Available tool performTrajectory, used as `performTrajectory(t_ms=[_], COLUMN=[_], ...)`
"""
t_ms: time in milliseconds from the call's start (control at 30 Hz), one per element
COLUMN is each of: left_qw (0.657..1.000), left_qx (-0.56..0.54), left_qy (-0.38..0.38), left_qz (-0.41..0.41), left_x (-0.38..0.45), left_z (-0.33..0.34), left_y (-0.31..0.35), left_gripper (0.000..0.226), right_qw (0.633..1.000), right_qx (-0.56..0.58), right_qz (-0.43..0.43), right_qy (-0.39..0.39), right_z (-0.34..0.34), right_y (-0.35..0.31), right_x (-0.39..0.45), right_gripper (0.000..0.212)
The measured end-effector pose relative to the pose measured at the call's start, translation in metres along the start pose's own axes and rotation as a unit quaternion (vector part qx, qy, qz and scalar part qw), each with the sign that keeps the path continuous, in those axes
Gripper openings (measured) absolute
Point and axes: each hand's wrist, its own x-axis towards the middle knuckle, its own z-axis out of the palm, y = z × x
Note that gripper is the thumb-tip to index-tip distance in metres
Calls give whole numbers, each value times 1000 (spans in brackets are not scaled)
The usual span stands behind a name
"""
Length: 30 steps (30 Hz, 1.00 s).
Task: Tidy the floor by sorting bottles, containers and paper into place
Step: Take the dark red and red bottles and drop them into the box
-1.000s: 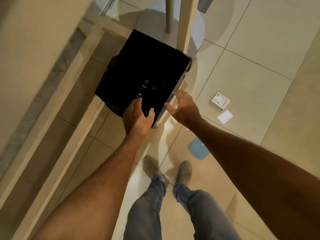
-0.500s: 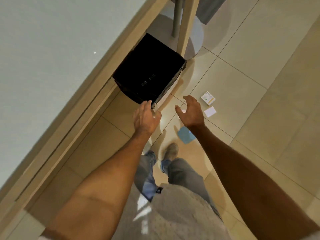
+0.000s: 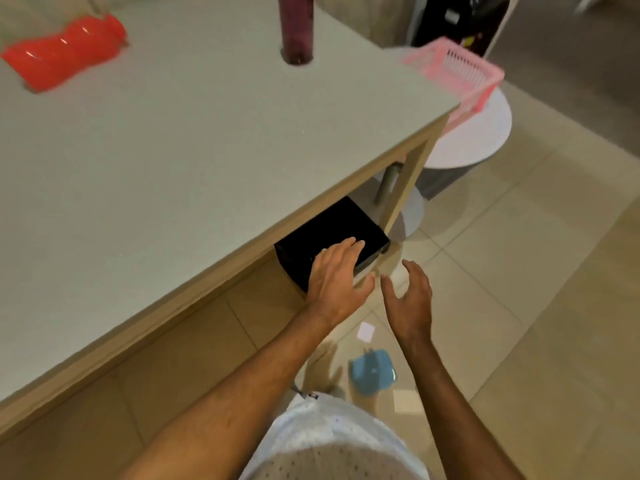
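Note:
A black bin (image 3: 329,233) stands on the floor, half under the table's edge. My left hand (image 3: 337,278) hovers in front of it, fingers spread, holding nothing. My right hand (image 3: 410,297) is beside it, palm turned inward, also empty. On the tiles below my hands lie a white paper square (image 3: 366,331), a blue container lid (image 3: 372,371) and another pale paper (image 3: 405,401). On the table lies a red bottle (image 3: 64,51) on its side, and a dark maroon bottle (image 3: 296,29) stands upright.
The grey table (image 3: 173,161) fills the left and its leg (image 3: 405,188) stands by the bin. A pink basket (image 3: 457,77) sits at the table corner over a round white stool (image 3: 478,136). A black appliance (image 3: 457,19) stands behind.
I have stood up: the view rose from the floor to above the tabletop. Both hands drew back from the bin's rim and stay empty.

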Motion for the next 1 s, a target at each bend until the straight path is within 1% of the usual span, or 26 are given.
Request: performTrajectory(t_ms=[100, 167, 233, 333, 400, 500, 633, 800, 1000], left_qw=[997, 993, 989, 979, 973, 966, 961, 959, 962], left_qx=[-6, -17, -62, -121, -134, -133, -152, -178, -205], left_qy=[76, 117, 135, 157, 175, 202, 196, 185, 136], left_qz=[25, 16, -15, -54, -66, -97, -121, -118, -118], left_x=[24, 42, 60, 86, 105, 139, 188, 263, 357], left_z=[-35, -58, -81, -114, -136, -167, -197, -217, -221], left_y=[6, 4, -3, -21, -35, -57, -84, -115, -146], left_gripper=[62, 60, 62, 63, 63, 64, 70, 79, 92], right_qw=[998, 996, 992, 986, 981, 974, 970, 968, 973], right_qx=[29, 49, 73, 111, 131, 150, 150, 139, 149], right_qz=[-40, -68, -97, -127, -143, -165, -187, -203, -172], right_qy=[28, 31, 26, 15, 0, -26, -43, -43, -44], right_z=[-17, -23, -26, -23, -20, -11, 4, 31, 68], right_y=[-38, -64, -91, -129, -153, -191, -241, -296, -351], right_x=[22, 38, 56, 82, 101, 134, 182, 244, 310], right_gripper=[57, 54, 54, 60, 61, 56, 58, 65, 74])
